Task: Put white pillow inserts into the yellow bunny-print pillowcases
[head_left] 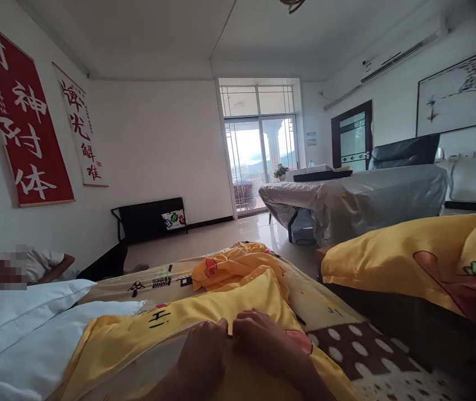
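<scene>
A yellow pillowcase point(217, 301) printed with "Hi" lies on the bed in front of me. My left hand point(204, 351) is closed on it near the middle, fingers curled in. Close beside it, my right hand point(258, 337) grips the same pillowcase, knuckles up. Between and below the hands the fabric is dark and partly hidden by my forearms. A pale greyish patch point(150, 365) shows along the pillowcase on the left side, under a curved edge. Beyond it lies a crumpled orange-yellow cloth point(238, 267) with a printed face.
White pillows point(54, 328) are piled at the left, near a person's arm point(56, 270). A patterned bedspread point(346, 345) covers the bed. At the right rests a yellow printed pillow point(392, 250). A plastic-covered table point(359, 192) stands beyond, and a black folded frame point(150, 220) leans on the wall.
</scene>
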The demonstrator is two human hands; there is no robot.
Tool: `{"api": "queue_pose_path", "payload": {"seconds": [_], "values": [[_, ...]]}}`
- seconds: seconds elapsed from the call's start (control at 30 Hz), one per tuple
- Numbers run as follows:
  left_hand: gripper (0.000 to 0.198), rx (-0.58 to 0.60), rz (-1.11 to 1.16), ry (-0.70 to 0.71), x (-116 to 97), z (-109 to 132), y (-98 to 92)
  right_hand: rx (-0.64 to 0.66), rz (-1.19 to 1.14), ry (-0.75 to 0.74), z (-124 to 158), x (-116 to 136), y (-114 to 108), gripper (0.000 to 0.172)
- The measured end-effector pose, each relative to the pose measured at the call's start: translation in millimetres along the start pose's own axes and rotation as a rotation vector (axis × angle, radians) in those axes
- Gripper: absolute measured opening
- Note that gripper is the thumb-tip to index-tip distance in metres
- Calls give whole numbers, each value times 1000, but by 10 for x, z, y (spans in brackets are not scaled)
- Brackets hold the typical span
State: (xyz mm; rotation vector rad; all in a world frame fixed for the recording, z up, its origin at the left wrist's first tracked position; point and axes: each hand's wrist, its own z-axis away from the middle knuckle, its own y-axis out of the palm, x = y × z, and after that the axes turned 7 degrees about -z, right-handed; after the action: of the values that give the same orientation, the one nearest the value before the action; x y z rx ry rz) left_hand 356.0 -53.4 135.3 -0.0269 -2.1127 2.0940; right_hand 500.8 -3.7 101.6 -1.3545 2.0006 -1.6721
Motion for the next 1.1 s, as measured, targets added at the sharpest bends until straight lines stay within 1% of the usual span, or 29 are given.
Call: {"api": "queue_pose_path", "payload": {"seconds": [0.1, 0.2, 0.33, 0.43, 0.5, 0.57, 0.63, 0.7, 0.77, 0.8, 0.87, 0.9, 0.93, 1.0, 1.1], "values": [[31, 24, 27, -27, 69, 53, 20, -44, -153, -8, 65, -173, 103, 13], [34, 14, 53, -89, 209, 128, 51, -56, -196, -30, 100, -261, 103, 14], [30, 1, 67, -147, 482, 250, 120, -38, -193, -42, 85, -272, 65, 16], [30, -24, 157, -154, 675, 364, 175, -27, -150, -70, 67, -285, 74, 17], [30, -43, 230, -163, 755, 437, 211, -19, -134, -63, 61, -296, 86, 18], [30, -74, 260, -170, 784, 490, 251, -18, -123, -36, 60, -279, 85, 19], [31, -115, 233, -165, 779, 513, 296, -55, -91, -20, 62, -201, 73, 18], [32, -187, 178, -125, 768, 508, 340, -115, -35, -36, 54, -42, 79, 18], [32, -273, 156, -69, 771, 486, 372, -143, 42, -106, 20, 178, 137, 18], [31, -298, 176, -53, 780, 473, 380, -143, 84, -154, -13, 295, 188, 14], [28, -282, 291, -75, 805, 451, 379, -113, 159, -240, -111, 500, 322, 9], [26, -257, 357, -92, 820, 444, 371, -92, 180, -265, -169, 574, 397, 11], [25, -231, 411, -107, 835, 441, 360, -76, 183, -267, -226, 624, 470, 12], [24, -200, 457, -115, 867, 448, 336, -75, 123, -199, -321, 652, 600, 6], [24, -193, 408, -102, 929, 484, 326, -138, -67, -78, -377, 586, 743, 27]]}}
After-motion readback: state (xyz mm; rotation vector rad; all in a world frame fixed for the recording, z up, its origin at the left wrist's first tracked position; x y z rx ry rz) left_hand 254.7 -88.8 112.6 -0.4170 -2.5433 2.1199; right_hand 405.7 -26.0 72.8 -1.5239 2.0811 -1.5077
